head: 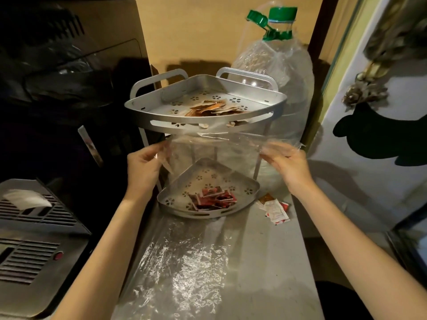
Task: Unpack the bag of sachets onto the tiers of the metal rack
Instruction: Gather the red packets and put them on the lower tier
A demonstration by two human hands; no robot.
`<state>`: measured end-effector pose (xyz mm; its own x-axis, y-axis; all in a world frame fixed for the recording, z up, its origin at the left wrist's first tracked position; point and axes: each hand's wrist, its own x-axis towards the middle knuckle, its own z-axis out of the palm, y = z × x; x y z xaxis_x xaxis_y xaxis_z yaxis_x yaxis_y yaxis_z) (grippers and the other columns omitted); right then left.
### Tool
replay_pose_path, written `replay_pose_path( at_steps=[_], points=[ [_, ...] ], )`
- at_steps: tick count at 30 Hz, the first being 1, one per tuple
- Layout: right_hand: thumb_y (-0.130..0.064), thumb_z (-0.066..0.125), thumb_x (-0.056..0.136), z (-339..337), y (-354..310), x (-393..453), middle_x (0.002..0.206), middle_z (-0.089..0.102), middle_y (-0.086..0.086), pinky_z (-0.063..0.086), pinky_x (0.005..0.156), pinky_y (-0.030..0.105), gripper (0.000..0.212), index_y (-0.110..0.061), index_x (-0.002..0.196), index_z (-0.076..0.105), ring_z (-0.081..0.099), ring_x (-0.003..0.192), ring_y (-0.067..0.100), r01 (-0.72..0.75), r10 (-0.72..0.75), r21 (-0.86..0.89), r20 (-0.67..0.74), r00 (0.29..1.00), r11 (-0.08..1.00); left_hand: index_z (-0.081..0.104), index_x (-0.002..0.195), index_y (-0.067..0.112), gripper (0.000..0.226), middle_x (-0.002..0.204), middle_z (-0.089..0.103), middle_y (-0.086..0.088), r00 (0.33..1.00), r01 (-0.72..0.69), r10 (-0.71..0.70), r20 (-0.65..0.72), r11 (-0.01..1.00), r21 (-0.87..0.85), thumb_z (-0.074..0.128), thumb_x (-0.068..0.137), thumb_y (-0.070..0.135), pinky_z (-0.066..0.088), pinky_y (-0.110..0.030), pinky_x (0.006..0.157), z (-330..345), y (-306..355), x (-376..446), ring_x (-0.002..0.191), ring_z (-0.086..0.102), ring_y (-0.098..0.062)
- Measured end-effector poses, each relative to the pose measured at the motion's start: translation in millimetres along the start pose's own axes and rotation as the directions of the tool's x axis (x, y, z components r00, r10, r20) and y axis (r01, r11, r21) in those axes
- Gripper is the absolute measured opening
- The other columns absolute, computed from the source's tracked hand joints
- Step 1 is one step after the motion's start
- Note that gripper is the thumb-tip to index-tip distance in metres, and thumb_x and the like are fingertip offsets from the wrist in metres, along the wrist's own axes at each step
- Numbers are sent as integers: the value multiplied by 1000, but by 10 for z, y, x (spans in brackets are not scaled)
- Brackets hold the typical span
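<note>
Bag (208, 158) looked empty | left hand (143, 167) and right hand (286, 165) pinched its corners | sachets lay on upper tier (161, 107), lower tier (175, 192) | loose sachets (275, 210) remained on counter (265, 262)

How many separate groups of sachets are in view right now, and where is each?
3. Brownish sachets on the rack's top tier; red sachets on the bottom tier; a few loose sachets on the counter, right of the rack. More could be hidden.
</note>
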<state>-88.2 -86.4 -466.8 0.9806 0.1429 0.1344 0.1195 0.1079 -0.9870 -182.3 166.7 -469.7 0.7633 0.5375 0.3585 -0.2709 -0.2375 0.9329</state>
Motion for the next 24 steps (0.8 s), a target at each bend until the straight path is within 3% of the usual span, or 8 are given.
replay_pose_path(
  at_steps=[2,6,8,13,18,24],
  points=[
    [0,63,80,24,-13,-12,87,65,-5,53,80,17,19,-18,86,65,64,88,11,-10,10,-3,-2,1000,1000,68,98,5,19,69,71,17,999,20,-20,-26,1000,-4,64,83,15,51,-14,62,-1,40,46,78,67,-7],
    [-2,64,80,18,-18,-23,94,67,1,49,96,35,17,-16,89,66,63,104,25,0,0,5,-28,1000,1000,68,104,7,21,93,71,0,1000,-18,18,9,1000,17,62,84,11,57,-29,77,-15,172,93,92,68,-16],
    [-7,67,79,-16,-8,-51,100,68,3,48,98,39,17,-17,93,68,63,106,25,25,-25,-45,-19,999,999,68,106,8,22,97,71,-1,999,-28,27,41,999,18,62,84,11,56,-32,80,-42,211,49,95,67,-17],
    [-11,68,78,-107,-132,-156,99,69,-1,54,83,26,23,-17,100,67,67,92,13,94,-94,-122,11,996,988,66,106,-1,27,100,71,-7,990,-44,45,136,999,-10,63,83,14,54,-27,79,-165,294,-81,97,67,-18],
    [9,64,74,-194,-332,-246,90,68,0,52,75,12,29,-12,93,67,65,75,-2,142,-123,-198,102,987,970,69,96,14,15,78,75,5,981,-20,35,193,997,-78,60,84,15,55,-19,65,-275,496,-154,76,71,-11],
    [0,66,77,-299,-476,-400,91,69,2,48,88,22,20,-20,76,64,64,90,14,196,-131,-341,204,970,919,70,91,19,19,74,75,1,967,40,-17,253,996,-86,60,78,30,53,-18,53,-322,636,-230,72,72,-13]
  ],
)
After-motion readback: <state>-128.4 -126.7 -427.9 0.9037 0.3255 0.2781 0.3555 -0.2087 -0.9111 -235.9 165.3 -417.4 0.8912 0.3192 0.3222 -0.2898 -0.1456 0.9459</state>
